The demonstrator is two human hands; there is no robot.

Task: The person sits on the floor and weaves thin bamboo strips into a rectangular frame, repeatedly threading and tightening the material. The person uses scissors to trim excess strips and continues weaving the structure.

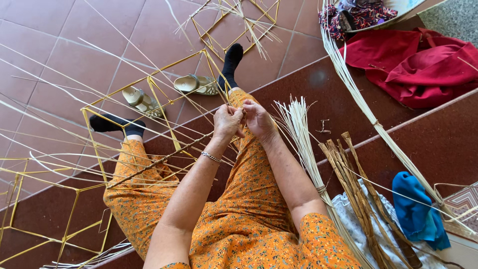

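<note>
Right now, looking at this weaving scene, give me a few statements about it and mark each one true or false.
1. Both hands meet at the yellow strip frame. True: left hand and right hand touch there.
2. The bracelet is on the right wrist. False: it is on the left.
3. A blue cloth lies to the person's right. True.
4. The sandals are on the feet. False: they lie on the tiled floor; the feet wear black socks.

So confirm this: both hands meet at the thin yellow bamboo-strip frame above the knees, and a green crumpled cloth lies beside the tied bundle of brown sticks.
One slip: the head view shows the crumpled cloth is blue, not green. Both the left hand and right hand meet at the thin yellow bamboo-strip frame, beside the tied bundle of brown sticks.
</note>
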